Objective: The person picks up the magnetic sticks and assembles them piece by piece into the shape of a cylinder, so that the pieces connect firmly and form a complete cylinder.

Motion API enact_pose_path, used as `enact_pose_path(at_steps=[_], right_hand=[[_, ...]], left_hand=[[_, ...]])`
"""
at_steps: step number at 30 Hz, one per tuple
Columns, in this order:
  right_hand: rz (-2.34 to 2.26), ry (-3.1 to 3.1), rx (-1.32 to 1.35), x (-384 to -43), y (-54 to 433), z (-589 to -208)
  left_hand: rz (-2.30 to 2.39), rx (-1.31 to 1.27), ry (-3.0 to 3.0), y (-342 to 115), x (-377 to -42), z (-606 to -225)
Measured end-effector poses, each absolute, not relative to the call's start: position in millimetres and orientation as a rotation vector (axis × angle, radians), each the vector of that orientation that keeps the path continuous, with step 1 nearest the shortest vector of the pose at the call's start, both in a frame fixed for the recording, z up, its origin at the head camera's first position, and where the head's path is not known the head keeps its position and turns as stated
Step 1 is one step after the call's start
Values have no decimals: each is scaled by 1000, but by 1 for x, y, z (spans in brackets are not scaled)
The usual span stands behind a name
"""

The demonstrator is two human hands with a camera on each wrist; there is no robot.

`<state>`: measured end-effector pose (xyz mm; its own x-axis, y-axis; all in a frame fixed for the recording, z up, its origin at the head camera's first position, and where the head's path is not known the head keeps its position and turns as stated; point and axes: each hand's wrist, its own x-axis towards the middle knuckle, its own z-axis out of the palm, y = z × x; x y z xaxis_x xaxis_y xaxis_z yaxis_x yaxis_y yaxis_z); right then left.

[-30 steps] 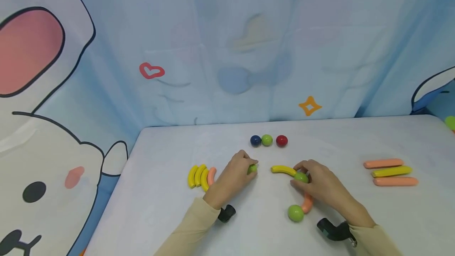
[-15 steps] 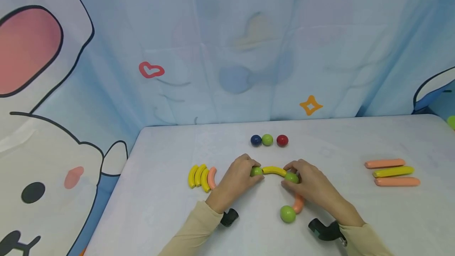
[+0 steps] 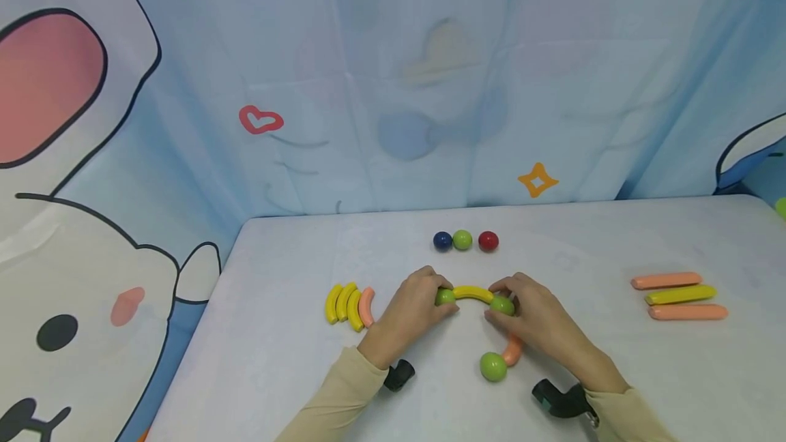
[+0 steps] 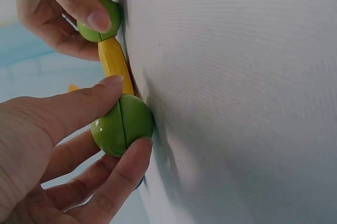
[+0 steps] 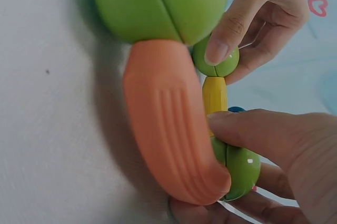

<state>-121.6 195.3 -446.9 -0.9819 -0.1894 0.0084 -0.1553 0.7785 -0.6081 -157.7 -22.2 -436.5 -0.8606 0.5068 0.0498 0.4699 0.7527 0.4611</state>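
Note:
My left hand [image 3: 413, 309] pinches a green ball [image 4: 126, 124] between thumb and fingers. The left end of a curved yellow rod [image 3: 473, 292] meets this ball. At the rod's right end is a second green ball [image 3: 502, 305], gripped by my right hand [image 3: 543, 316] with thumb and fingers. From that ball a curved orange rod [image 5: 168, 124] runs down toward the near side, partly behind my right hand in the head view. Another green ball [image 3: 493, 367] sits on its near end. The joined pieces lie on or close over the white table.
Left of my left hand lie several curved yellow rods [image 3: 342, 302] and a curved orange one [image 3: 366, 307]. Blue [image 3: 443, 241], green [image 3: 462, 240] and red [image 3: 488, 241] balls stand at the back. Straight orange rods [image 3: 688, 312] and a yellow one [image 3: 680, 295] lie right.
My right hand has moved left with the joined pieces, and my left hand slightly right with its ball. The gap between the yellow rod and the left ball has closed.

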Motion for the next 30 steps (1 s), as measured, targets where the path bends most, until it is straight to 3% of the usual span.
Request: enact_pose_path(at_steps=[20,30], right_hand=[[-955,2813,-267,-128,192,-440],[-921,2877,-434,-136,180,-436]], left_hand=[[816,779,2768,-28,-157,-440],[777,644,2853,-50,-151,-430]])
